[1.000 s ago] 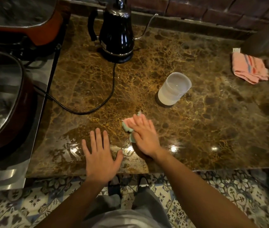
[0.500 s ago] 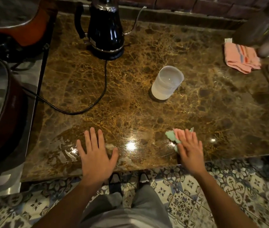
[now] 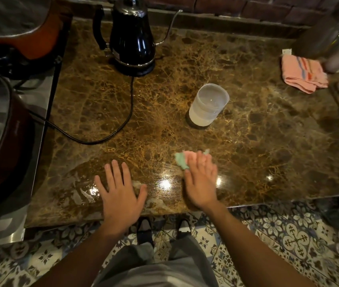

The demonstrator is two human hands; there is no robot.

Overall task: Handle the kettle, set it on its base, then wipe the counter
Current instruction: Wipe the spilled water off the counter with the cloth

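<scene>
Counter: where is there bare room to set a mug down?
Widest bare counter lies right of the plastic cup, between the pink towel and the front edge. Another patch sits between kettle and towel at the back. Crowded: the front middle, with the left hand, right hand and wiping cloth, and the left, crossed by the cord.

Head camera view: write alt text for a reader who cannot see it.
The right hand presses a green-and-pink cloth on a brown marble counter; the left hand rests flat beside it. A black kettle sits on its base at the back, a translucent cup mid-counter.
</scene>
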